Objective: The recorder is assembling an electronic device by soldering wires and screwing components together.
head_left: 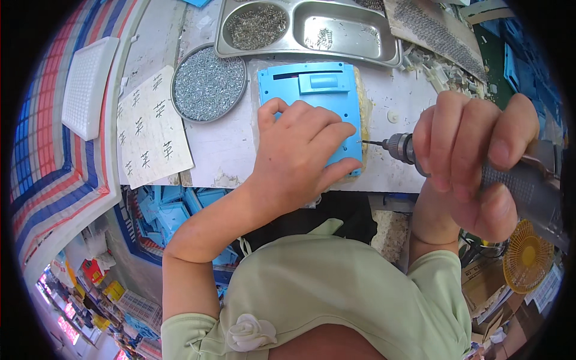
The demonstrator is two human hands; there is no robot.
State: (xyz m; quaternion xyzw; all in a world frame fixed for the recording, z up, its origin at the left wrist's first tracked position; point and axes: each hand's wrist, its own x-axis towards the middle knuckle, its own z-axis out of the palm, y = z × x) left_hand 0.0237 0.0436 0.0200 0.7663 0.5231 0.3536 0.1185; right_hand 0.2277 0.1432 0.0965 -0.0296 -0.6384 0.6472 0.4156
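At centre, spread left hand partly hides blue casing; right hand grips screwdriver.

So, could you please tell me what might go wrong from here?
The power screwdriver in the right hand has its bit close to the left hand, so a slip might hurt it or scratch the blue plastic housing underneath. The uncovered round dish of loose silvery screws stands nearby; a knock could spill them.
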